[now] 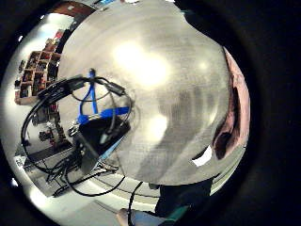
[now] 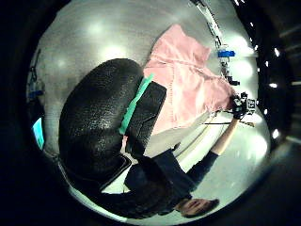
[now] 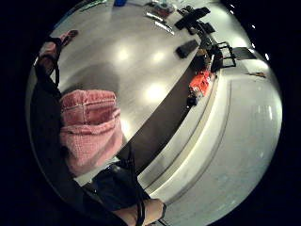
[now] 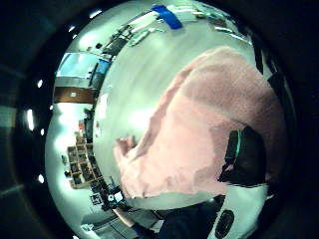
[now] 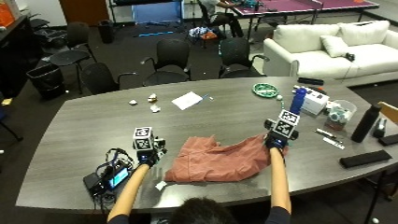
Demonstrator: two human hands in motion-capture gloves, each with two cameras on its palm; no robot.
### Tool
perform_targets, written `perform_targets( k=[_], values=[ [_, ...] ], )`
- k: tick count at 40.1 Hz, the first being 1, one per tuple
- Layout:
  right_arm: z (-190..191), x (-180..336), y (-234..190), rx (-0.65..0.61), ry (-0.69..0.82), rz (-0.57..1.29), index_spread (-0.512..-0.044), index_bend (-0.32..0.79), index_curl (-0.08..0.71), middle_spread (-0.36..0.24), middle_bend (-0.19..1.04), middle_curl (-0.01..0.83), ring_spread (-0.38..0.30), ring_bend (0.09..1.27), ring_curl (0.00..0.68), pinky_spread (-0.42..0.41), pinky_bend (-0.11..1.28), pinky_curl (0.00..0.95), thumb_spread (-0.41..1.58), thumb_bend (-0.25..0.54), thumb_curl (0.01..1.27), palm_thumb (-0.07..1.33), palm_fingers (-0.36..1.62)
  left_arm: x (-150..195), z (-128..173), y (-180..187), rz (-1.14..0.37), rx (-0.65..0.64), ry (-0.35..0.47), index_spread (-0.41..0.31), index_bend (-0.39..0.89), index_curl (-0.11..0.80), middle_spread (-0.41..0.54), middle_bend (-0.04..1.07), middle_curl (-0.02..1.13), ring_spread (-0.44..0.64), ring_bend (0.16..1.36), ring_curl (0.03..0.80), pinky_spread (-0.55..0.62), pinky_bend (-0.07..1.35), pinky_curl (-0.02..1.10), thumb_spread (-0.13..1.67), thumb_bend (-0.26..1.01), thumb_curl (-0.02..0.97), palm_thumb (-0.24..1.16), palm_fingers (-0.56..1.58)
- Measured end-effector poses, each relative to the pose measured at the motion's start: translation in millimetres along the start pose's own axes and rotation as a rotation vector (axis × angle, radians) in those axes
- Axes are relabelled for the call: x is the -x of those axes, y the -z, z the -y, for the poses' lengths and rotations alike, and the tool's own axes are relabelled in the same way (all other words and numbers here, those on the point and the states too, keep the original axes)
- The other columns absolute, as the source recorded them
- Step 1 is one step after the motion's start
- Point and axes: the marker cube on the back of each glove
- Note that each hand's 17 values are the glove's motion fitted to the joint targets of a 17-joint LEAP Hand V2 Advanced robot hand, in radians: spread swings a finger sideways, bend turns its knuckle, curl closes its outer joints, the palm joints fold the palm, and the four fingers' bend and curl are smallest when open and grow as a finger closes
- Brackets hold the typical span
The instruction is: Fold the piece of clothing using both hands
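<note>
A salmon-pink garment (image 5: 217, 161) lies crumpled on the grey table (image 5: 93, 116) in front of the person. My right hand (image 5: 275, 142) is at its right end and grips a corner, which rises off the table toward the palm. Both right palm views show the pink cloth (image 3: 89, 127) (image 4: 199, 129) close up, bunched against the glove. My left hand (image 5: 148, 157) hovers just left of the garment, apart from it and holding nothing. Its thumb side view has the cloth (image 2: 188, 89) spread beyond the black thumb (image 2: 101, 122).
A black device with tangled cables (image 5: 109, 177) sits by my left forearm, and a small white scrap (image 5: 159, 185) lies near the front edge. To the right stand a blue bottle (image 5: 298, 100), a black bottle (image 5: 364, 123) and a black case (image 5: 364, 158). A white paper (image 5: 187, 100) lies further back.
</note>
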Motion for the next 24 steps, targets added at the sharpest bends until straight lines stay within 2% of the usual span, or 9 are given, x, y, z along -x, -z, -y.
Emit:
perform_targets(
  k=[3,7,12,16,21,24],
  values=[
    [-22,35,34,-0.069,0.07,0.038,-0.223,0.14,0.328,-0.216,0.33,0.501,-0.236,0.7,0.474,-0.328,0.67,0.401,0.82,-0.015,0.56,1.01,1.28,6,24,-1,-0.015,-0.099,-0.056,-0.044,0.11,0.235,0.204,0.19,0.32,0.33,0.68,0.348,0.33,0.44,0.38,1.18,-0.01,0.254,0.06,0.1],
    [-70,100,69,-0.102,0.201,0.074,-0.221,0.14,0.333,-0.213,0.35,0.509,-0.236,0.71,0.477,-0.325,0.66,0.405,0.77,-0.025,0.58,1.02,1.28,7,3,20,-0.045,-0.127,-0.077,-0.045,0.12,0.235,0.205,0.19,0.32,0.32,0.69,0.343,0.33,0.44,0.38,1.19,-0.02,0.255,0.06,0.1],
    [-133,204,77,-0.11,0.399,0.101,-0.221,0.15,0.343,-0.218,0.36,0.516,-0.241,0.71,0.479,-0.33,0.65,0.406,0.62,-0.033,0.61,1.01,1.27,26,11,23,-0.076,-0.199,-0.05,-0.046,0.13,0.238,0.204,0.18,0.32,0.31,0.7,0.338,0.32,0.44,0.37,1.2,-0.01,0.256,0.08,0.12],
    [-180,289,41,-0.074,0.533,0.093,-0.22,0.14,0.346,-0.218,0.37,0.522,-0.246,0.71,0.48,-0.341,0.63,0.403,0.55,-0.036,0.63,1.0,1.27,36,-11,34,-0.174,-0.261,-0.058,-0.046,0.15,0.246,0.205,0.18,0.32,0.3,0.7,0.335,0.31,0.44,0.37,1.21,0.0,0.26,0.1,0.14],
    [-233,369,-37,0.178,0.65,-0.001,-0.221,0.12,0.345,-0.218,0.39,0.526,-0.25,0.72,0.479,-0.35,0.62,0.4,0.5,-0.036,0.64,0.99,1.28,49,-47,47,-0.216,-0.291,-0.06,-0.047,0.16,0.26,0.184,0.18,0.32,0.28,0.68,0.324,0.28,0.44,0.36,1.24,0.01,0.266,0.15,0.21],
    [-260,400,-69,0.29,0.747,-0.019,-0.223,0.11,0.338,-0.213,0.39,0.527,-0.255,0.73,0.478,-0.354,0.63,0.4,0.53,-0.038,0.64,0.98,1.27,62,-57,47,-0.205,-0.304,-0.049,-0.047,0.15,0.265,0.178,0.18,0.32,0.27,0.68,0.322,0.27,0.44,0.36,1.25,0.01,0.268,0.17,0.22]
  ],
)
